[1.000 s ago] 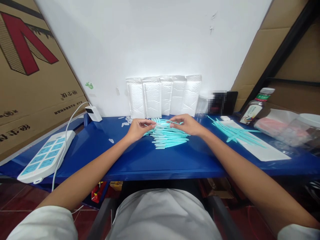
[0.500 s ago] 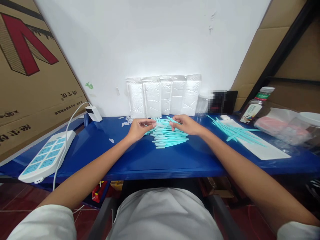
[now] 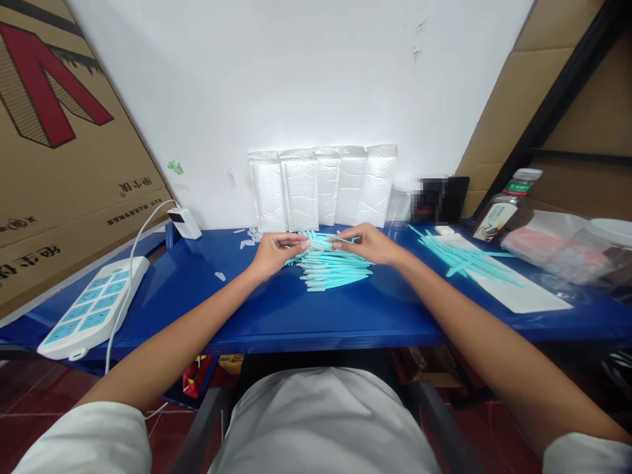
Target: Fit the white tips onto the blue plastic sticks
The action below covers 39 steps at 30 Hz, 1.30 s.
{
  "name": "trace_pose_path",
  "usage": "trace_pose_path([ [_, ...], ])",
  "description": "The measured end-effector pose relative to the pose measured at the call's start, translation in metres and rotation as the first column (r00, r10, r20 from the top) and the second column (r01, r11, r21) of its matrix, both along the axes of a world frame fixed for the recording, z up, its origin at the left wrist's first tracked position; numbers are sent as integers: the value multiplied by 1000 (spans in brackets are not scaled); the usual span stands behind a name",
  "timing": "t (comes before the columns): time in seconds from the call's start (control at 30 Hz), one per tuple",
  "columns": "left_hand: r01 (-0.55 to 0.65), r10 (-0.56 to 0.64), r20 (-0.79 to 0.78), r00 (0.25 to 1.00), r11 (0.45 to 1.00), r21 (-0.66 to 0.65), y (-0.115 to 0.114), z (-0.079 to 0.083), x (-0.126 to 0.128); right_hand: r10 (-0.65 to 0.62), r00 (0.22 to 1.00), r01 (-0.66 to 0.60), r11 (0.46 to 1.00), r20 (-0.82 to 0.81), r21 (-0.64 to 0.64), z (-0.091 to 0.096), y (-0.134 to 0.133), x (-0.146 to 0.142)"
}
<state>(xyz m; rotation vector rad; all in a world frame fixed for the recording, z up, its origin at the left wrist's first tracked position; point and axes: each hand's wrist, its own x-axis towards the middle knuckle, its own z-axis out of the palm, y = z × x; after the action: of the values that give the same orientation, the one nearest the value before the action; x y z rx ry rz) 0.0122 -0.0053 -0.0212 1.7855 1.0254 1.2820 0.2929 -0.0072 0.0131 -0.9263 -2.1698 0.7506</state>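
Blue table (image 3: 276,322), white wall (image 3: 306,79): sticks (image 3: 336,273) are piled up, one pinched by the right hand (image 3: 369,243); what's gripped by the left hand (image 3: 272,254) cannot be told.

Smooth plastic sticks (image 3: 338,271), glossy tabletop (image 3: 296,317)

My blue table (image 3: 316,322) is carrying a heap of teal sticks (image 3: 338,273) at the dial's centre.

With twelve at the wall, I'm seeing white padded envelopes (image 3: 302,191) standing at twelve; a clear jar (image 3: 399,207) is standing towards one, a bottle (image 3: 496,220) at two. At three, a looser teal bunch (image 3: 457,257) is lying partly over a white sheet (image 3: 530,297). At nine, a power strip (image 3: 93,306) is resting under a white cable (image 3: 131,276); small translucent pieces (image 3: 247,243) are lying scattered towards ten.
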Motion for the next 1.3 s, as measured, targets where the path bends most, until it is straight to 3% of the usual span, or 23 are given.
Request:
trace_pose_path([
  [0.7,16,-17,-21,1000,1000,-26,-3,2,1,40,999,-40,999,21,-14,5,-3,2],
  [1.0,154,-161,-49,986,982,-109,-5,-7,11,148,989,-148,986,-14,-77,-3,-6,-11],
  [1.17,87,-90,-32,995,993,-74,-5,-2,10,43,999,-41,996,20,-74,-5,1,-9],
  [1.3,-19,18,-59,998,1000,-13,1,-4,10,-183,983,183,982,3,50,-9,19,6],
])
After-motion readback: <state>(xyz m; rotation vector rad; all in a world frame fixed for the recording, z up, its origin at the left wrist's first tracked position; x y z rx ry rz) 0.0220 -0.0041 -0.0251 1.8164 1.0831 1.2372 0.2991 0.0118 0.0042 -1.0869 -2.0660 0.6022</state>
